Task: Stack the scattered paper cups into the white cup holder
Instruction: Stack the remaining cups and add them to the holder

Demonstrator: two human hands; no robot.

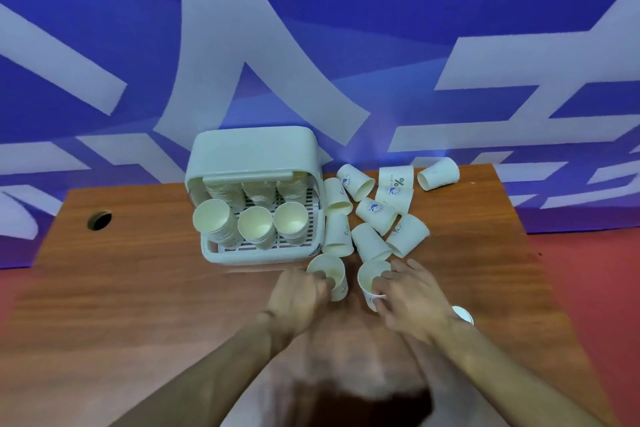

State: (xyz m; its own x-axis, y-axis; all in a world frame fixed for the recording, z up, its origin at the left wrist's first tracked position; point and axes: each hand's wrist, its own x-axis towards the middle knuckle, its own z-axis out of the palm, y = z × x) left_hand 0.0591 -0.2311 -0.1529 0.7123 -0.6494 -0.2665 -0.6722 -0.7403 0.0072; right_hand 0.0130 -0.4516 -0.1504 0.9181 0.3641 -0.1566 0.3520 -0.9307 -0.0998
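The white cup holder point(211, 251) stands at the back middle of the wooden table with its lid raised. Three stacks of paper cups point(254, 226) lean out of it toward me. My left hand point(298, 300) grips one paper cup point(334, 276) at the rim, just in front of the holder's right corner. My right hand point(412, 298) pinches the rim of a second cup point(369, 279) beside it. Both cups point their mouths up and away from me. Several loose cups point(372, 210) lie on their sides to the right of the holder.
One more cup point(463, 315) lies partly hidden behind my right wrist. A round cable hole point(99, 219) sits in the table's far left. The table point(138, 305) ends at a blue and white wall behind and red floor on the right.
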